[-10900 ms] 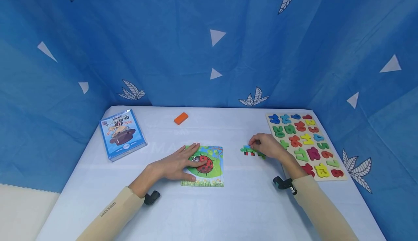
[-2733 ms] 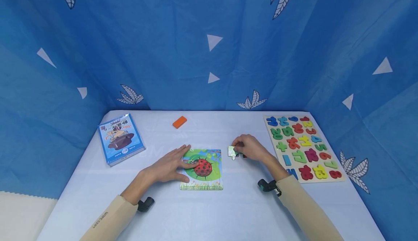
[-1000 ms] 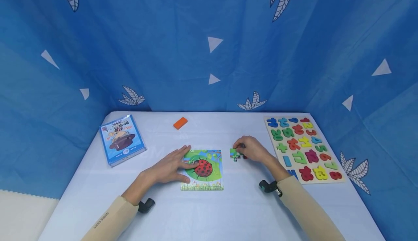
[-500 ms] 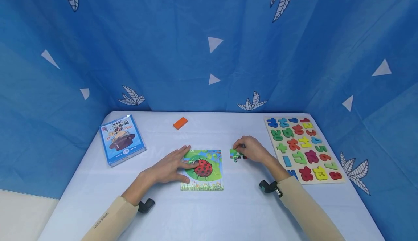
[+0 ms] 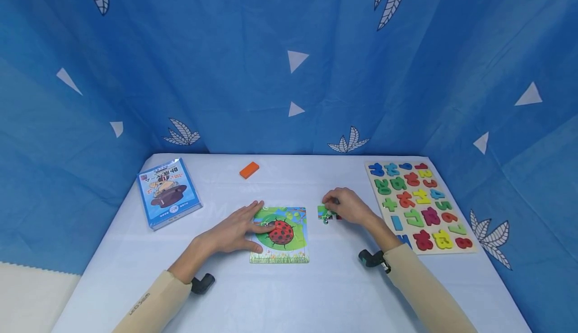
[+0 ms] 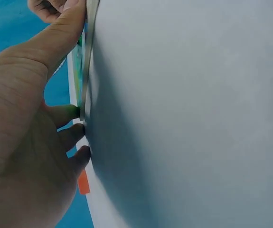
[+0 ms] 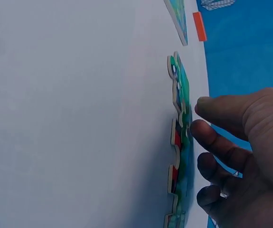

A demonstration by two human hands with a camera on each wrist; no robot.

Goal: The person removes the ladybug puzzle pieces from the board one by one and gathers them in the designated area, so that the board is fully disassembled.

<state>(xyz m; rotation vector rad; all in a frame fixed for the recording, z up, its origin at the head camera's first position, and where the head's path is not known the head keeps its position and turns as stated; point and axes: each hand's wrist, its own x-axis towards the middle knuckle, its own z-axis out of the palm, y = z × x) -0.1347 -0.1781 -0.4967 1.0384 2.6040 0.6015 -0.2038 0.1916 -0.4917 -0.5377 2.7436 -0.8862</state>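
Resting the left hand (image 5: 232, 231), fingers spread and nearly straight, on the left side of the ladybird puzzle (image 5: 283, 232), around the middle of the tabletop (image 5: 280, 298). Lying flat and roughly parallel to the near edge: red ladybird on a green leaf, grass along the near border, branch at the far right corner. Covering the ladybird's head with the index finger; setting the thumb lower, toward the near edge.

Holding the right hand (image 5: 348, 206) low at a short row of puzzle pieces (image 5: 323, 212), just to the right of the ladybird puzzle and apart from it. Lying flat on the tabletop, green at the end toward the ladybird puzzle, red patches farther along. Bending thumb and index finger close together at the row, with a narrow gap between in the right wrist view; curling the other fingers. Cannot tell whether pinching a piece or only touching.

By the far left corner, set askew, a blue box (image 5: 169, 193) with a brown hat on the cover. Near the far edge, left of the middle, an orange block (image 5: 249, 170). Along the right edge, a number board (image 5: 451, 251) bearing colourful numbers (image 5: 423, 240). Beyond the far edge, blue cloth (image 5: 235, 72) with white leaves and triangles.
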